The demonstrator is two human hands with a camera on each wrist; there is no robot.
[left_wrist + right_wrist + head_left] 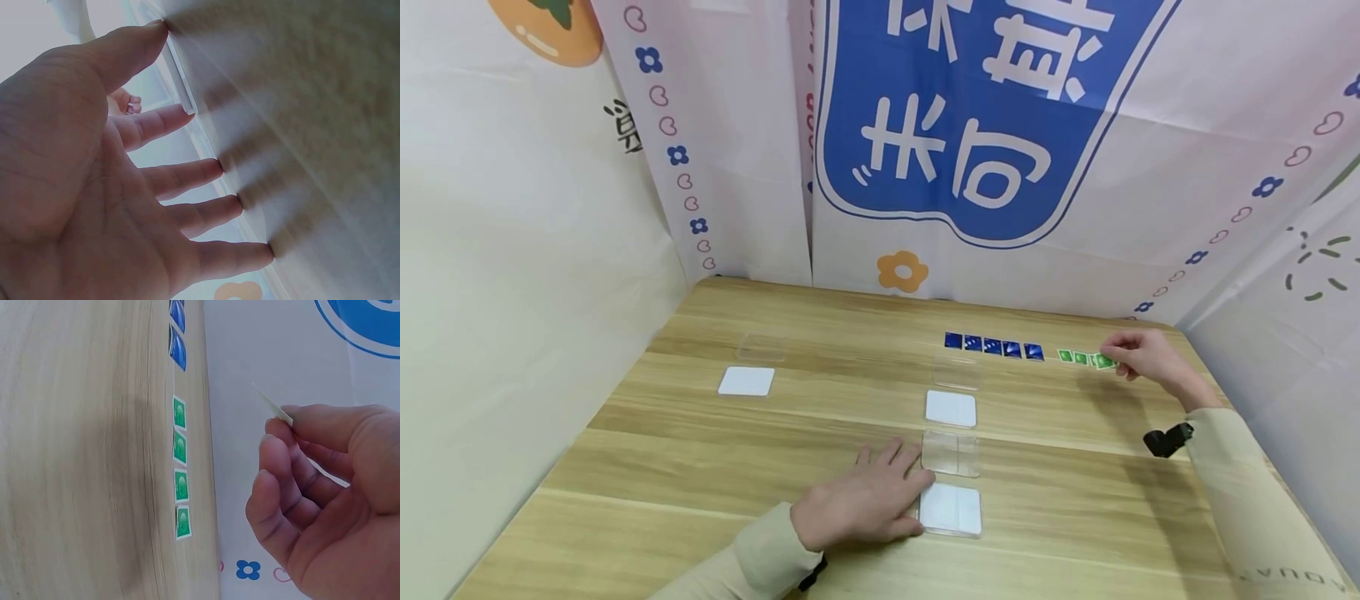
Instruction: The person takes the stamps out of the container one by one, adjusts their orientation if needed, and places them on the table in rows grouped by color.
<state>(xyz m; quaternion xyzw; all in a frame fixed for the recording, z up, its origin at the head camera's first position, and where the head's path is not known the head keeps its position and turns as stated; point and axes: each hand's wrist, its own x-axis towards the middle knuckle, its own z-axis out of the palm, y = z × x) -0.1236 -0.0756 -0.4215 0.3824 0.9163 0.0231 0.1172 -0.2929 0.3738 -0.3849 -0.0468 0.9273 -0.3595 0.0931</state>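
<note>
My right hand (1146, 360) pinches a small green stamp (1103, 361) between thumb and fingertips. In the right wrist view, this stamp (273, 405) is seen nearly edge-on, lifted off the table. Below it, several green stamps (180, 447) with white borders lie in a row. Fingers spread, my left hand (871, 498) rests its fingertips on the table beside a clear plastic holder (951, 454) and a white card (951, 509) in a clear case. The left wrist view shows the palm (112, 187) and the fingertips at the edge of the clear plastic.
A row of dark blue stamps (992, 346) lies left of the green ones. Another white card (951, 408) and a clear holder (957, 372) lie mid-table. Farther left are a white card (747, 381) and a clear holder (762, 347). Printed curtains (760, 225) hang behind the table.
</note>
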